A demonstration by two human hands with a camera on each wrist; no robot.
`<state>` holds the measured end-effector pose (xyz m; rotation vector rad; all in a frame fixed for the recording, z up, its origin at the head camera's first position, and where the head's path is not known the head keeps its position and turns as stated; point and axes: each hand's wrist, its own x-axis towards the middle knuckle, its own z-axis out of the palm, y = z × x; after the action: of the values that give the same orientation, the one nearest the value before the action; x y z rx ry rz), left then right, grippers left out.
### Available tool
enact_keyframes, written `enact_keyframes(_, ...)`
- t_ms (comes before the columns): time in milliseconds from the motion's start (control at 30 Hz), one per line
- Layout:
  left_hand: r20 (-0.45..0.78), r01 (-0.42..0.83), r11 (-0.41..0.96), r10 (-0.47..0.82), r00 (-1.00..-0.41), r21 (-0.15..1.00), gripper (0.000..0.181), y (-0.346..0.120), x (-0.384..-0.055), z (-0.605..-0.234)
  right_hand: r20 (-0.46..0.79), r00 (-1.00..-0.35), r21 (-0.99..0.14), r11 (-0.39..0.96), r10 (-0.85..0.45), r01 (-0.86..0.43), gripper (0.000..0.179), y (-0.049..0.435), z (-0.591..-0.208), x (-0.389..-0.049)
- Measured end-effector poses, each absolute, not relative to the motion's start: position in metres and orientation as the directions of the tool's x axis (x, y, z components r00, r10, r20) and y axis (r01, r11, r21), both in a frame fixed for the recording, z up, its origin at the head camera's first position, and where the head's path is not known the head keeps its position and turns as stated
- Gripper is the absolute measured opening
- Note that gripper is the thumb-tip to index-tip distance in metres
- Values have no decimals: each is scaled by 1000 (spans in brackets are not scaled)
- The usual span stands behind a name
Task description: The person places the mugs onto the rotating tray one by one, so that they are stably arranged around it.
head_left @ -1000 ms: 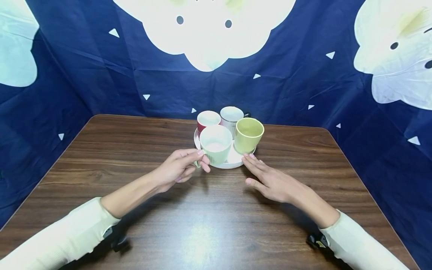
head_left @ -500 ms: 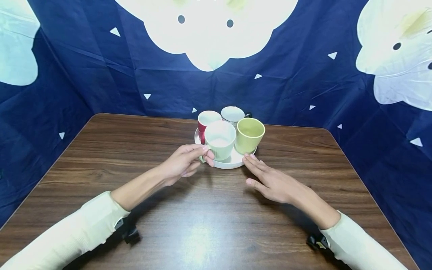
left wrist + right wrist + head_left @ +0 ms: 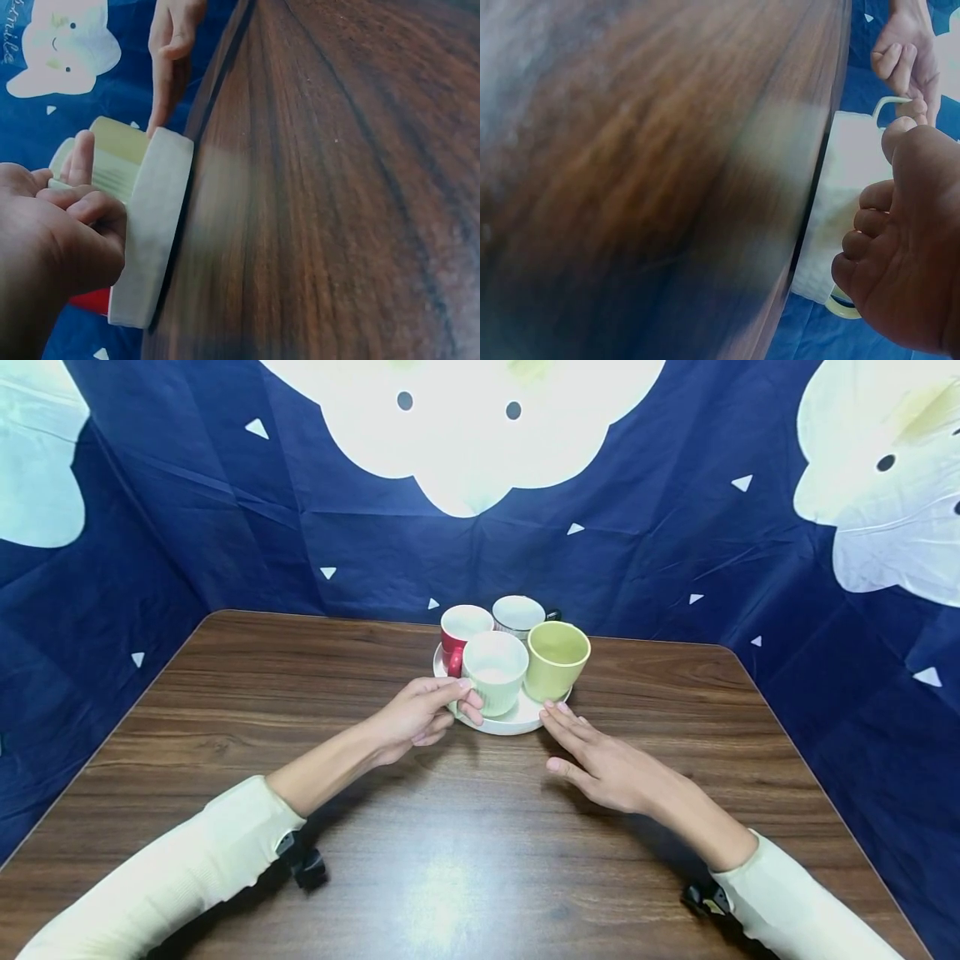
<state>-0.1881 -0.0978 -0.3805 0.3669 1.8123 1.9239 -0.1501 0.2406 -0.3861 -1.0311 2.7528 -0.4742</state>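
Note:
My left hand (image 3: 420, 717) pinches the handle of a pale green mug (image 3: 498, 692), which is over the front left of a round white tray (image 3: 517, 722). In the left wrist view, the thumb and curled fingers of that left hand (image 3: 71, 236) are beside the tray wall (image 3: 154, 232). My right hand (image 3: 603, 766) has its fingers extended, fingertips at the tray's front right rim, below a yellow-green mug (image 3: 553, 672). Behind the pale green mug are a red mug (image 3: 452, 643) with a white inside and a white mug (image 3: 517, 613) with a dark rim and black handle.
The tray rests near the far edge of a brown wood-grain table (image 3: 450, 827). A dark blue cloth (image 3: 375, 543) with white cloud faces and triangles hangs behind and at both sides. Black wrist devices sit below each sleeve.
My left hand has carried the pale green mug rightward over the tray, first away from me, then slightly lower. The red mug's handle now shows beside it. My right hand stays at the rim.

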Motion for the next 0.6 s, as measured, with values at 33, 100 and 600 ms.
enact_keyframes(33, -124, -154, -19, 505, -854, 988, 33, -96, -189, -381, -40, -748, -348, 711, -662, -611, 72, 241, -386, -150)
enact_keyframes(100, -125, -155, -18, 504, -854, 988, 32, -94, -190, -381, -39, -749, -348, 711, -662, -611, 72, 242, -386, -149)
enact_keyframes(600, -173, -191, 16, 506, -845, 981, 34, -98, -207, -379, -23, -743, -349, 702, -669, -621, 69, 241, -388, -151)
